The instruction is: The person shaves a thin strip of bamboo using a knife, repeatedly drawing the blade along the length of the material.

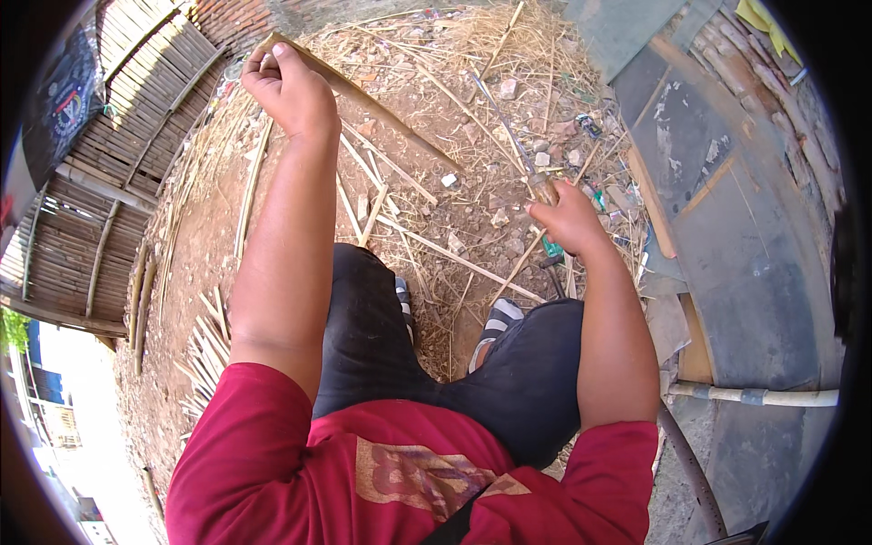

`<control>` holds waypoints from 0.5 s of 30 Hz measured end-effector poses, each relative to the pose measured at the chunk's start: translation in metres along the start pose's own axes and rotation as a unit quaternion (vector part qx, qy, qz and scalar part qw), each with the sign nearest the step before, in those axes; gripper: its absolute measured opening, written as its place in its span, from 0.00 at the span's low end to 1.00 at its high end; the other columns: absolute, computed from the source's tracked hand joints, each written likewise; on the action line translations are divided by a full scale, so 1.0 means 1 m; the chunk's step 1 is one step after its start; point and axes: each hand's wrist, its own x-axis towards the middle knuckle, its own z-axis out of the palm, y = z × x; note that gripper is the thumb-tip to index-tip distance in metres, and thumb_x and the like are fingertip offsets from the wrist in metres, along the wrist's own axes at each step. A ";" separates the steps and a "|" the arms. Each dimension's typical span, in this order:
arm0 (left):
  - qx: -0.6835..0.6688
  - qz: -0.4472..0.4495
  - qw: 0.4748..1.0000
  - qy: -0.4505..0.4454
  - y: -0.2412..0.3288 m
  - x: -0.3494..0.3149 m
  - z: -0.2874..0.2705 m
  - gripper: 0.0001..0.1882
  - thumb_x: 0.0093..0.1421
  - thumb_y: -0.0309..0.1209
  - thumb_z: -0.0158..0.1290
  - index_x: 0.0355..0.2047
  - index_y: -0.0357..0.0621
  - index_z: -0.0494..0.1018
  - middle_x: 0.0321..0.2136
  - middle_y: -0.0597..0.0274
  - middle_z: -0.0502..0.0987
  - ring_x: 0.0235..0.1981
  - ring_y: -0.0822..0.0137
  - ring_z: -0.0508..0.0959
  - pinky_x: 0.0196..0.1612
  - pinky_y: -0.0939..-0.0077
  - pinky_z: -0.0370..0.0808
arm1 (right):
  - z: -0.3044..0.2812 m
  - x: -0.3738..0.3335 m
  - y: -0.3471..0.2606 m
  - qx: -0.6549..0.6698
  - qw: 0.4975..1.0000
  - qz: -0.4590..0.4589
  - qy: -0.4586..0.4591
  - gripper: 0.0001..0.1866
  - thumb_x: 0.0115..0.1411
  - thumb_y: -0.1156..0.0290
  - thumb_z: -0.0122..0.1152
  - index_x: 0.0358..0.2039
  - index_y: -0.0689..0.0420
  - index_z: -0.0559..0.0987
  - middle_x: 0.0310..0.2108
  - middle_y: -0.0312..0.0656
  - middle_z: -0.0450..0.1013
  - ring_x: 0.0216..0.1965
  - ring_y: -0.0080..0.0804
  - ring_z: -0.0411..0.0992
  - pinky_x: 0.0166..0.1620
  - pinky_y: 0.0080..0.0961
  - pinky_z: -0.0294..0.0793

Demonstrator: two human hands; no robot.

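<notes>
Brown bamboo [377, 108] is pinched at one end by the left hand [292, 89], a knife [543, 190] gripped in the right hand [574, 220]; between slatted wall [154, 86] and dark panels [754, 282], ground [207, 204] is cluttered with strips [254, 192].

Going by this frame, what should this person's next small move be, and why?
Probably bring the knife toward the free end of the bamboo strip. The left hand grips the strip near its other end, the right hand holds the knife by its handle, and the blade appears apart from the strip.
</notes>
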 end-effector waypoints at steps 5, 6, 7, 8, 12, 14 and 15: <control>-0.057 0.019 0.996 -0.064 0.012 0.008 0.009 0.22 0.73 0.45 0.39 0.54 0.38 0.62 0.27 0.64 0.69 0.27 0.72 0.68 0.30 0.75 0.67 | -0.002 -0.005 -0.002 0.040 0.998 0.024 -0.038 0.23 0.53 0.61 0.64 0.41 0.68 0.76 0.27 0.48 0.76 0.25 0.33 0.76 0.32 0.34 0.75; -0.058 0.010 0.995 -0.074 0.013 0.008 0.012 0.25 0.73 0.49 0.37 0.53 0.38 0.62 0.25 0.65 0.67 0.25 0.73 0.66 0.27 0.75 0.64 | -0.002 -0.005 -0.003 0.033 0.998 0.021 -0.044 0.23 0.53 0.61 0.65 0.42 0.68 0.77 0.27 0.48 0.76 0.25 0.33 0.77 0.32 0.34 0.75; -0.059 0.001 0.995 -0.084 0.015 0.006 0.014 0.28 0.73 0.53 0.36 0.53 0.37 0.62 0.23 0.66 0.65 0.22 0.73 0.64 0.24 0.75 0.62 | 0.000 -0.006 -0.005 0.026 0.998 0.018 -0.051 0.24 0.53 0.61 0.65 0.43 0.68 0.77 0.28 0.47 0.76 0.26 0.33 0.77 0.32 0.34 0.75; -0.007 0.006 0.996 -0.090 0.018 0.002 0.016 0.35 0.71 0.62 0.33 0.48 0.38 0.64 0.19 0.69 0.59 0.18 0.75 0.59 0.20 0.76 0.57 | 0.002 -0.006 -0.006 0.018 0.998 0.015 -0.058 0.24 0.53 0.62 0.66 0.44 0.69 0.77 0.28 0.47 0.77 0.26 0.33 0.77 0.33 0.33 0.76; -0.013 -0.025 0.992 -0.124 0.021 -0.003 0.019 0.39 0.68 0.69 0.30 0.37 0.42 0.65 0.16 0.72 0.57 0.16 0.75 0.58 0.20 0.78 0.55 | 0.023 -0.007 -0.002 0.039 0.997 -0.058 -0.028 0.27 0.53 0.60 0.69 0.47 0.68 0.76 0.29 0.46 0.76 0.27 0.33 0.76 0.33 0.34 0.75; -0.028 -0.046 0.990 -0.127 0.018 -0.004 0.021 0.40 0.66 0.72 0.28 0.32 0.44 0.64 0.15 0.72 0.58 0.15 0.75 0.58 0.19 0.79 0.56 | 0.032 -0.013 -0.014 0.094 0.993 -0.021 -0.064 0.29 0.56 0.59 0.69 0.49 0.68 0.75 0.33 0.49 0.77 0.33 0.36 0.77 0.39 0.36 0.76; -0.026 -0.050 0.991 -0.122 0.018 -0.005 0.022 0.39 0.66 0.72 0.27 0.31 0.45 0.64 0.16 0.72 0.58 0.15 0.76 0.59 0.19 0.78 0.56 | 0.039 -0.017 -0.028 0.136 0.986 0.010 -0.096 0.29 0.57 0.58 0.68 0.51 0.69 0.75 0.35 0.51 0.78 0.36 0.38 0.78 0.41 0.37 0.76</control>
